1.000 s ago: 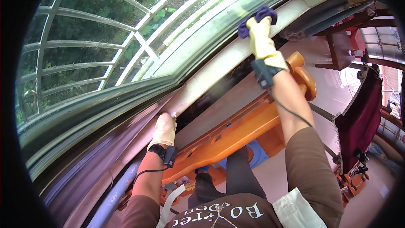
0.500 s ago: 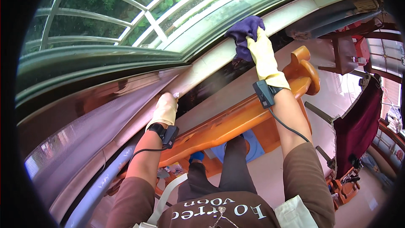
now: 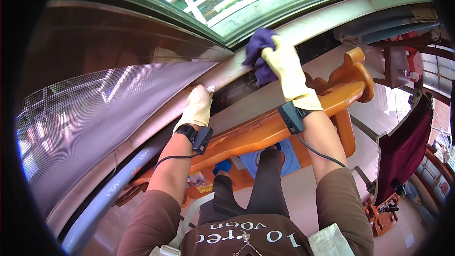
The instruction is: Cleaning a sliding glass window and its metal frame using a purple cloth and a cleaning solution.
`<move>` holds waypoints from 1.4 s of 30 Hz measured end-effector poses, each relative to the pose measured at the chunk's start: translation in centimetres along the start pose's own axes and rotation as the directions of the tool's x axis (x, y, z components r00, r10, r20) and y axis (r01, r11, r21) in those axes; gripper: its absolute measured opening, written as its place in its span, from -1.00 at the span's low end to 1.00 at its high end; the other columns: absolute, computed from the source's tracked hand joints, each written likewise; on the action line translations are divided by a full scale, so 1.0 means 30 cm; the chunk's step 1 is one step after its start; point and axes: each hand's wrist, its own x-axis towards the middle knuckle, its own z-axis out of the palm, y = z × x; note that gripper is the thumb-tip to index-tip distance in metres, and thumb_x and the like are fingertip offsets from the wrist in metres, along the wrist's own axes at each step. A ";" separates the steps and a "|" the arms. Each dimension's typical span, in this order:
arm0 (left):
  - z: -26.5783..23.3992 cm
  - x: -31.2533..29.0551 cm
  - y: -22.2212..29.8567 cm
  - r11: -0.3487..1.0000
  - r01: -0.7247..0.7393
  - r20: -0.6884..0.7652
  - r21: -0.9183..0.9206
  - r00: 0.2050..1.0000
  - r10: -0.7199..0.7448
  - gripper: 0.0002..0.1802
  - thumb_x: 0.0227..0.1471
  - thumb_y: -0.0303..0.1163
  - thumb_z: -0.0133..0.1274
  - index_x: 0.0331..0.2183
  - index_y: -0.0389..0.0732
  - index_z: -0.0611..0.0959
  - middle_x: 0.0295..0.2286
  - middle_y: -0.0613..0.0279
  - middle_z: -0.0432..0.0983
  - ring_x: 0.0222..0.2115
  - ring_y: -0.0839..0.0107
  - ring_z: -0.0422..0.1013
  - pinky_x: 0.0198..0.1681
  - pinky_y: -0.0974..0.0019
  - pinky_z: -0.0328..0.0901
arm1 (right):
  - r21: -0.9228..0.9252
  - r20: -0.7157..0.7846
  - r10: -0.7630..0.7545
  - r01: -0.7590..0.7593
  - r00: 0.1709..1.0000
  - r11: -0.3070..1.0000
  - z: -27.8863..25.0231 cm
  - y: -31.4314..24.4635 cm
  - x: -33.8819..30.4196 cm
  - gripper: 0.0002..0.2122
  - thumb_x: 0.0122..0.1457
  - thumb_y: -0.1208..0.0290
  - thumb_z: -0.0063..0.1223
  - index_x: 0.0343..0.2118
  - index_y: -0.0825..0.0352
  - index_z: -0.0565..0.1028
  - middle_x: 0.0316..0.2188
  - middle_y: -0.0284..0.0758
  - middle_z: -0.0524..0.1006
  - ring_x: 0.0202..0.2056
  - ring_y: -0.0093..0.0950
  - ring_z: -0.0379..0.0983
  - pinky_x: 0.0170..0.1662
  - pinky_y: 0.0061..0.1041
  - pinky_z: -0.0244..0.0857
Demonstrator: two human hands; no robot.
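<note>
My right hand (image 3: 284,68), in a pale yellow rubber glove, is closed on a bunched purple cloth (image 3: 259,50). The cloth lies against the pale window sill (image 3: 327,21), near the corner of the window frame, and part of it hangs over the near edge. My left hand (image 3: 198,102) wears a matching glove and rests farther left on the sill, its fingers curled at the edge. A small whitish bit (image 3: 211,88) shows by its fingertips; I cannot tell what it is. Both wrists carry dark strapped devices with cables.
Beneath my arms stretches a glossy orange wooden bench (image 3: 256,135), with a blue stool top (image 3: 284,161) close to my legs. A mesh screen (image 3: 118,99) and brown panel (image 3: 128,33) border the left side. Rolled fabric (image 3: 104,196) lies lower left; a dark red cloth (image 3: 405,147) hangs at right.
The purple cloth has moved left along the sill with my right hand, toward the frame corner. My left hand stays at about the same spot on the sill. The view has shifted.
</note>
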 end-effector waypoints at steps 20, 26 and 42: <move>0.047 -0.086 0.027 0.963 -0.183 -0.132 -0.199 0.979 0.158 -0.70 0.17 -0.29 0.13 -0.18 -0.33 0.67 -0.21 -0.29 0.61 -0.08 -0.13 0.54 -0.05 0.01 0.42 | 0.604 -0.113 -0.394 0.378 0.912 0.702 -0.077 -0.555 -0.300 -0.71 0.15 0.51 0.23 -0.07 0.44 0.53 -0.43 -0.33 0.60 -0.41 -0.65 0.46 -0.27 -0.56 0.44; 0.146 -0.184 -0.130 0.338 0.062 0.118 -0.939 0.982 0.150 -0.71 0.12 -0.30 -0.03 -0.45 -0.32 0.63 -0.61 0.16 0.52 -0.66 0.37 0.41 -0.56 0.23 0.28 | 0.505 -0.270 -0.216 0.329 0.938 0.798 0.045 -0.520 -0.315 -0.64 0.20 0.46 0.25 0.00 0.48 0.44 -0.21 -0.28 0.60 -0.24 -0.59 0.46 -0.10 -0.57 0.36; -0.036 -1.023 -1.009 -0.227 -0.092 -0.065 -0.969 0.990 -0.124 -0.85 0.19 -0.44 0.02 -0.45 -0.10 0.52 -0.46 0.39 0.46 -0.44 0.56 0.36 -0.32 0.43 0.27 | -0.611 0.381 -0.761 0.761 0.525 0.219 0.731 -1.126 -0.687 -0.88 -0.01 0.53 0.19 -0.39 0.20 0.55 -0.41 -0.20 0.53 -0.31 -0.15 0.55 -0.26 -0.12 0.48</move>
